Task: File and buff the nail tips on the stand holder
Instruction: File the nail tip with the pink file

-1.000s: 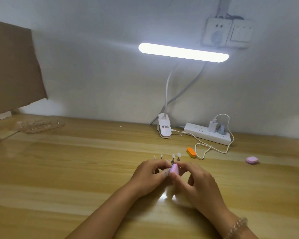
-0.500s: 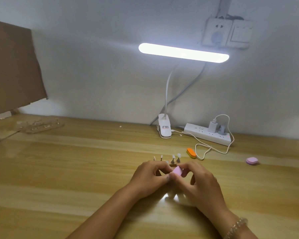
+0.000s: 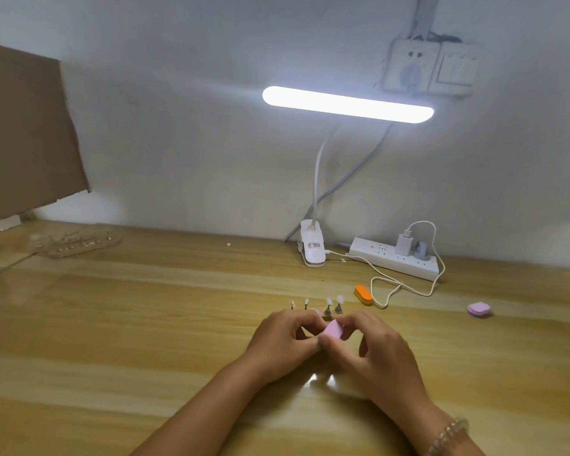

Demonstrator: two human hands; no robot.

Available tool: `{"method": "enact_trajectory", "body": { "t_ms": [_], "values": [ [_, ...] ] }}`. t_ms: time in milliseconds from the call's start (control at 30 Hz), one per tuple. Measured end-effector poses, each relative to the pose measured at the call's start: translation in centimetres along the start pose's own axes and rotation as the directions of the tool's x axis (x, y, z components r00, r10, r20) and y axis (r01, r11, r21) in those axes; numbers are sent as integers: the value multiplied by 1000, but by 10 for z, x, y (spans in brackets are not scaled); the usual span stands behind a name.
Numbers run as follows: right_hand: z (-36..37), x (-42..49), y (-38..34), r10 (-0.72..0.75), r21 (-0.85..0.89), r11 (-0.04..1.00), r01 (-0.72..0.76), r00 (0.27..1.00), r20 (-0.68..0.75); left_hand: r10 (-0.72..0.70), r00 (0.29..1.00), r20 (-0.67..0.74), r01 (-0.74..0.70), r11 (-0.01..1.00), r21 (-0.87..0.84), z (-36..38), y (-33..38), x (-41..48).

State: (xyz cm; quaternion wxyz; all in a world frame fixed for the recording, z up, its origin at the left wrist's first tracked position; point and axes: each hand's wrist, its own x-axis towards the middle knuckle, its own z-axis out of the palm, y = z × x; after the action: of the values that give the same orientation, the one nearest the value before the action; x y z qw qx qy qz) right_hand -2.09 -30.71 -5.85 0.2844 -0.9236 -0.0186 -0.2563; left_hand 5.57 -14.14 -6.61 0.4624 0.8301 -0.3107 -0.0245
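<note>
A small pink buffer block is pinched between the thumb and fingers of my right hand. My left hand is curled beside it, its fingertips meeting the block; what it pinches is hidden, likely a nail tip. Just behind my hands stands the stand holder, with several small clear nail tips upright on pegs in a row. Its base is mostly hidden by my fingers.
An orange buffer block and a pink one lie on the wooden table to the right. A clip lamp, a power strip with a white cable, and another nail holder sit at the back.
The pink block has tilted and shifted slightly lower between my fingers. My hands stay in the same place in front of the stand.
</note>
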Motion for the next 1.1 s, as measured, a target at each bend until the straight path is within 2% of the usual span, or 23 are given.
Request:
{"method": "enact_trajectory", "body": {
  "t_ms": [167, 300, 400, 533, 667, 767, 900, 1033, 1100],
  "values": [
    [-1, 3, 6, 84, 28, 996, -83, 996, -28, -10, 1000, 1, 10, 1000, 22, 0, -2, 1],
    [1, 0, 1, 14, 33, 999, -14, 1000, 18, 2, 1000, 0, -2, 1000, 8, 0, 0, 0],
    [-1, 5, 6, 96, 48, 994, -95, 995, -22, 3, 1000, 6, -3, 1000, 15, 0, -1, 0],
    [2, 0, 0, -3, -8, 1000, 4, 1000, 25, -1, 1000, 9, 1, 1000, -3, -1, 1, 0],
    [-1, 3, 3, 80, 2, 997, -80, 997, -18, -14, 1000, 6, 13, 1000, 20, 0, 0, 1],
    [1, 0, 1, 21, 4, 1000, -21, 999, 24, -6, 1000, 13, 6, 1000, 20, -1, 2, 0],
    [-2, 4, 4, 97, 19, 995, -97, 995, -12, -6, 1000, 5, 6, 999, 35, -1, 1, 0],
    [1, -1, 1, 8, -36, 999, -7, 1000, 29, -16, 1000, 6, 16, 999, 30, -1, 2, -1],
    [0, 1, 1, 54, -30, 998, -53, 998, 22, -16, 1000, 0, 16, 999, 39, -1, 2, 0]
  ]
}}
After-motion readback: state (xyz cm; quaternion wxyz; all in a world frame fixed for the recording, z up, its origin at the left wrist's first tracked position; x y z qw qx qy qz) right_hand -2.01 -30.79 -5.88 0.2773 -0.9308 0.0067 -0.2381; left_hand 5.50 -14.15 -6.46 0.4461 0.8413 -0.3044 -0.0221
